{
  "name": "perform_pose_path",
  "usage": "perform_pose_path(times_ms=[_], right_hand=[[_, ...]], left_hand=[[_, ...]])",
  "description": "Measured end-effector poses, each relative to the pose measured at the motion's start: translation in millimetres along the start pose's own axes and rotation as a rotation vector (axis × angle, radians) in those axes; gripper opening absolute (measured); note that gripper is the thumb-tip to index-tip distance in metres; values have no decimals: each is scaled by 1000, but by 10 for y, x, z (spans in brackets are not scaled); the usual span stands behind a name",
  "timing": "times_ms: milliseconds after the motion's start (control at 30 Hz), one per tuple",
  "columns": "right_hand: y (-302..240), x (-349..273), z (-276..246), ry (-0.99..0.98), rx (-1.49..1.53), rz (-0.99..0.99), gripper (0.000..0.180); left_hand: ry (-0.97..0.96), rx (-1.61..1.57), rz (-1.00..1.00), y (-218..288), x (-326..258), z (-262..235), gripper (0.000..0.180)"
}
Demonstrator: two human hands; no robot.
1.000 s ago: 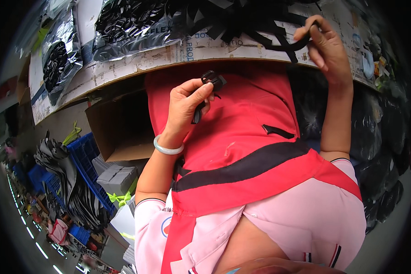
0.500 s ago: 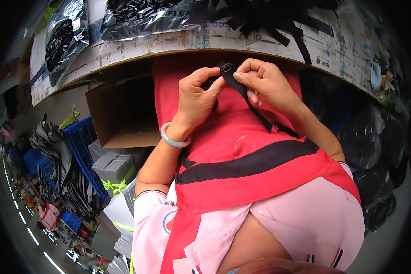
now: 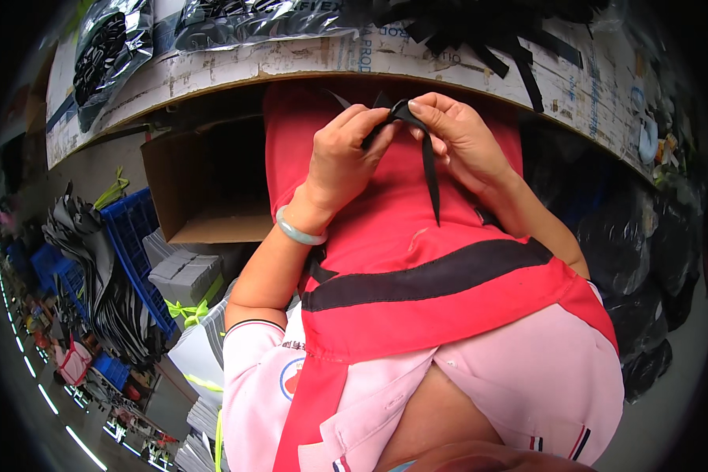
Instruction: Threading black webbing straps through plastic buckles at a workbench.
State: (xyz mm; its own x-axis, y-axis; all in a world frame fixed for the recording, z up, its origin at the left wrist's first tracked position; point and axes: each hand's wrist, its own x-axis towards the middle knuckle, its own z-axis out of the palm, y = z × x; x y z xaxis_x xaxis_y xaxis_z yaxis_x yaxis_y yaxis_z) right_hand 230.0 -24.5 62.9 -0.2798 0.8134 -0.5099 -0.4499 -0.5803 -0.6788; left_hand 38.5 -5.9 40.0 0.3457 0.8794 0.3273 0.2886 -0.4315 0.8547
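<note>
A narrow black strap [image 3: 430, 169] is pinched between my two hands, just off the table's near edge and above my red apron. One end of it hangs down toward me. My left hand [image 3: 349, 149], with a pale bangle on the wrist, is closed on the strap's left part. My right hand [image 3: 458, 138] grips the strap at its upper bend between thumb and forefinger. What lies inside the left fingers is partly hidden.
Beyond my hands is a worn, cardboard-covered table [image 3: 291, 67] with a pile of black straps [image 3: 519, 59] and clear bags of black parts [image 3: 110, 59]. An open cardboard box [image 3: 220, 228] sits below left, near a blue crate [image 3: 138, 252]. Black plastic bags [image 3: 637, 252] stand at right.
The strap's loose end now hangs straight down, where it earlier trailed to the right across the apron. My hands keep hold and have shifted slightly.
</note>
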Motion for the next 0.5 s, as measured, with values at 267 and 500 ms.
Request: perform_pose_path(times_ms=[267,500], right_hand=[[74,71,5,61,-382,-170,39],[5,84,63,62,-214,-105,23]], left_hand=[[13,-39,-20,-41,-30,-53,18],[84,-581,-574,39,-103,-95,20]])
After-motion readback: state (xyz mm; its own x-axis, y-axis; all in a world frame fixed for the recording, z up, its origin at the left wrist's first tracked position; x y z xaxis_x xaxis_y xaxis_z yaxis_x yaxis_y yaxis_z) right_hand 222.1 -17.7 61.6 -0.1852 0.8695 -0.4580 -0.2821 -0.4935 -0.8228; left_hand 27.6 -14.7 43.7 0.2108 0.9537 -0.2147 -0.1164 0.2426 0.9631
